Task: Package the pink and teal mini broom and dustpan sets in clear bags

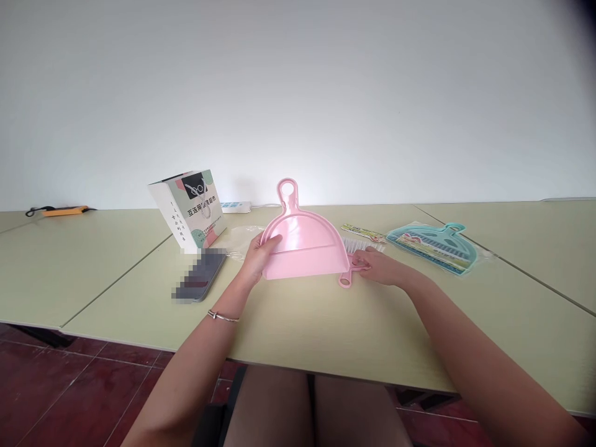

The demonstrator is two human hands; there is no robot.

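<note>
A pink dustpan is held up above the table, its looped handle pointing away from me. My left hand grips its left edge, thumb on top. To the right, my right hand is closed on a pink brush with white bristles. The brush lies partly behind the dustpan's right corner, with its looped handle end towards me. Beyond my right hand, a teal dustpan set lies in clear plastic wrapping.
On the pale table, a white printed bag stands at the left behind a dark phone. Clear plastic lies near the bag. A printed card strip, a white power strip and an orange object are farther back.
</note>
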